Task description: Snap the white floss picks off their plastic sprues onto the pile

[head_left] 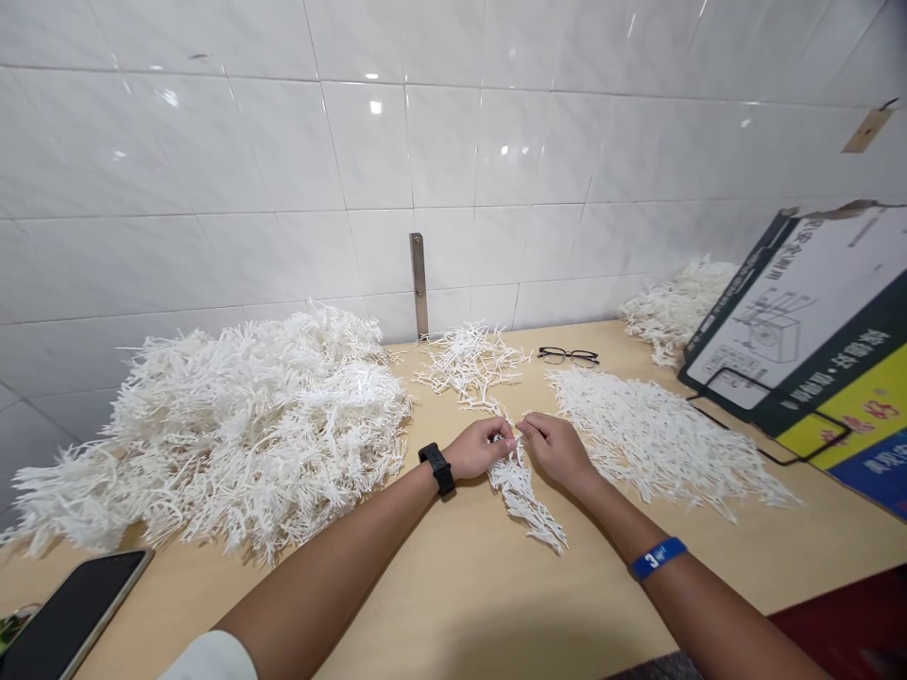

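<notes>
Left hand (482, 446) and right hand (556, 450) pinched tight on far end of white plastic strip (530, 502), nearer than the glasses (568, 355); long way pointing back toward the body.

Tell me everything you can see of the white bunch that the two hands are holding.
The white bunch is a narrow cluster of thin, branching pieces, plastic by its look. Its far end is pinched between the left hand and the right hand; the rest lies on the pale wooden table, running toward the person and slightly right. It is apart from the big pile and the flatter pile on either side.
</notes>
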A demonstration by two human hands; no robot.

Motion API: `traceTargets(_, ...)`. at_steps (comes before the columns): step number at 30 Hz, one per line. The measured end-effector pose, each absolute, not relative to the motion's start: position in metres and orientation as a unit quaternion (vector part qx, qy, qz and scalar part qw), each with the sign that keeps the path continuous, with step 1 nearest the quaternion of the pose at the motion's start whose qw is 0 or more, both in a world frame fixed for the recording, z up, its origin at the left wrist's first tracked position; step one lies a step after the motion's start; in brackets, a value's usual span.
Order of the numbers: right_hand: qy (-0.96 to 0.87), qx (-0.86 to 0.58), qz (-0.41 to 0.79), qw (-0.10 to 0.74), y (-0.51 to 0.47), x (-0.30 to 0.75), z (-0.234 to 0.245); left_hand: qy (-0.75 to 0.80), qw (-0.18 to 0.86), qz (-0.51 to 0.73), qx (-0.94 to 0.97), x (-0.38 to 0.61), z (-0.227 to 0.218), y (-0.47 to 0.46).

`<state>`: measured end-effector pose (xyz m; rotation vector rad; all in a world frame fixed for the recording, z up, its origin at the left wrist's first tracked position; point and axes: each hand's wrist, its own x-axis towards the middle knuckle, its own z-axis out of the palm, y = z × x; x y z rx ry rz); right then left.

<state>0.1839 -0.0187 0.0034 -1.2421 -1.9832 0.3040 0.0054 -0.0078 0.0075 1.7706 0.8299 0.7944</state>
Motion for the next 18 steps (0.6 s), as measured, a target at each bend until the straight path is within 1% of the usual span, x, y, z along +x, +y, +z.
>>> traceTargets(5, -0.786, -0.518, -0.024, 0.336, -0.023, 0.181, 0.003, 0.333, 0.488, 0.321, 0.74, 0.005, 0.008, -0.005)
traceTargets(8, -0.789, -0.52, -0.082, 0.318, -0.024, 0.178, 0.003, 0.323, 0.483, 0.325, 0.746, 0.005, 0.008, -0.002)
traceTargets(11, -0.786, -0.531, -0.098, 0.302, -0.022, 0.182, 0.003, 0.312, 0.49, 0.329, 0.744, 0.003, 0.008, -0.003)
traceTargets(15, -0.725, -0.627, -0.096, 0.266, -0.013, 0.205, 0.003, 0.269, 0.531, 0.286, 0.751, -0.003, 0.008, -0.009)
traceTargets(18, -0.695, -0.67, -0.099, 0.242, -0.007, 0.222, 0.001, 0.283, 0.564, 0.301, 0.715, -0.004, 0.005, -0.011)
